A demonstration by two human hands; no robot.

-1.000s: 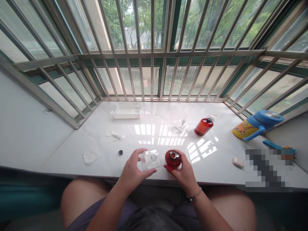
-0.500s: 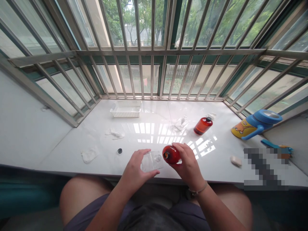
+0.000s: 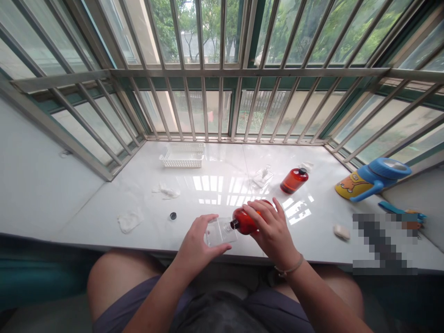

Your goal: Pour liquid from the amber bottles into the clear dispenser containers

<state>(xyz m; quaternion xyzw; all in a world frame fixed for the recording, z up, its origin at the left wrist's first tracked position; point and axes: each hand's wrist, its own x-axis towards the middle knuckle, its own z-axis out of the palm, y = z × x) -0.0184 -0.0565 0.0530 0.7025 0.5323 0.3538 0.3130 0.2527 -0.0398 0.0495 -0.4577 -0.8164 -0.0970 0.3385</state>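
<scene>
My left hand (image 3: pixel 196 243) is closed around a clear square glass bottle (image 3: pixel 219 232) near the front edge of the white countertop (image 3: pixel 104 203). In my right hand (image 3: pixel 272 231) is an uncapped amber bottle (image 3: pixel 244 219), tilted over toward the left. Its dark mouth is at the neck of the clear bottle; whether the two touch, or any liquid runs between them, I cannot tell. To the left of the hands lies a small black cap (image 3: pixel 173 216).
A capped amber bottle (image 3: pixel 294 181) and a clear glass bottle (image 3: pixel 262 176) stand behind my right hand. A white basket (image 3: pixel 183 156), crumpled tissues (image 3: pixel 130 221), a pale lump (image 3: pixel 342 232) and a blue-yellow flask (image 3: pixel 371 179) are around. Metal bars (image 3: pixel 243 72) enclose the back.
My right hand has tipped the amber bottle from near upright to leaning left, bringing its mouth to the clear bottle's neck. My left hand has stayed nearly still.
</scene>
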